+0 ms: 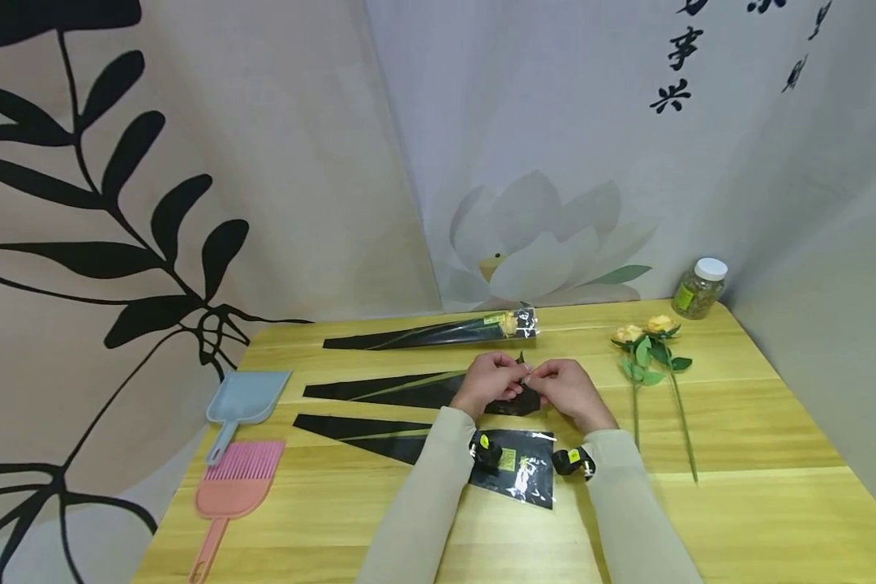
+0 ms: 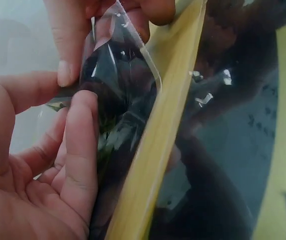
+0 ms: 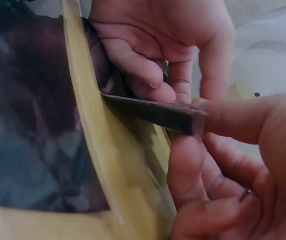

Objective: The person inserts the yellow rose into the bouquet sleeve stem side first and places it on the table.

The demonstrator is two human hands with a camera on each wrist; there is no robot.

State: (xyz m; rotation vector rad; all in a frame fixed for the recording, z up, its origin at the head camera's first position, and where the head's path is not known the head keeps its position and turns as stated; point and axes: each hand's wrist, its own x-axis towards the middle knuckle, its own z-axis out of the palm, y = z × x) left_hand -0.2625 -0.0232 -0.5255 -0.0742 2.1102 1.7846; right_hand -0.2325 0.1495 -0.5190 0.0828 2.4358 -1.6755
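Observation:
My left hand (image 1: 491,381) and right hand (image 1: 568,391) meet over the wide right end of the middle black flower sleeve (image 1: 401,392). In the left wrist view, the left thumb and fingertips pinch the clear-edged plastic film (image 2: 120,65), and some green shows beneath it. The right hand's fingers (image 3: 187,160) grip a dark, folded edge of the same sleeve in the right wrist view. Just nearer lies a flat black sleeve (image 1: 533,478) with a yellow label. Behind is another black sleeve (image 1: 445,331) with a yellow rose in its right end.
Two yellow artificial roses (image 1: 659,324) with green stems lie at the right. A white-lidded jar (image 1: 698,289) stands in the back right corner. At the left edge of the wooden table (image 1: 321,519) are a blue dustpan (image 1: 248,397) and a pink dustpan (image 1: 234,495).

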